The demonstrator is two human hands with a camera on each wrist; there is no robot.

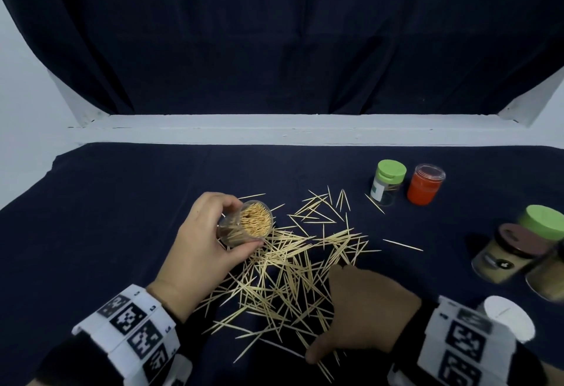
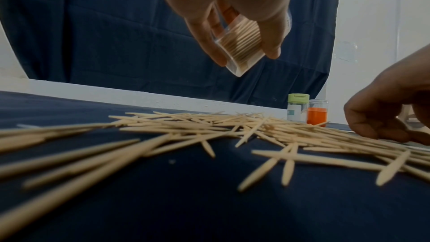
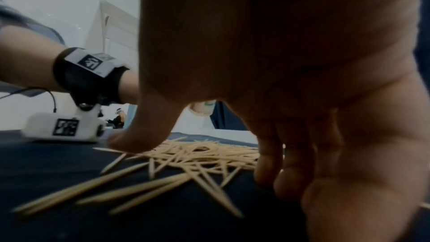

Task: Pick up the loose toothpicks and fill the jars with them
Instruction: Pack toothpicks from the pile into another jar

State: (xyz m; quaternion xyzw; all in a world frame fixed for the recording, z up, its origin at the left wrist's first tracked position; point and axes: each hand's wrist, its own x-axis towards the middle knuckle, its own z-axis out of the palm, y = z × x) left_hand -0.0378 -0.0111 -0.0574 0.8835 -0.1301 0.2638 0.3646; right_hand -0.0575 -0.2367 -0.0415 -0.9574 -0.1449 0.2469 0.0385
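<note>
My left hand (image 1: 213, 233) grips a clear jar (image 1: 253, 222) packed with toothpicks and holds it tilted just above the left edge of the pile. From the left wrist, the jar (image 2: 242, 43) hangs between thumb and fingers over the cloth. Loose toothpicks (image 1: 290, 278) lie scattered in a wide heap on the dark blue cloth. My right hand (image 1: 351, 306) is palm down on the heap's right side. Its fingertips (image 3: 270, 168) touch the toothpicks (image 3: 204, 154), and its thumb (image 3: 130, 141) is spread apart on them. I see nothing pinched in it.
A green-lidded jar (image 1: 387, 182) and a red jar (image 1: 425, 184) stand at the back right. Closer on the right are a brown-lidded jar (image 1: 512, 251), another green-lidded one (image 1: 543, 222) and a white lid (image 1: 508, 317). A white ledge (image 1: 274, 129) borders the table's far edge.
</note>
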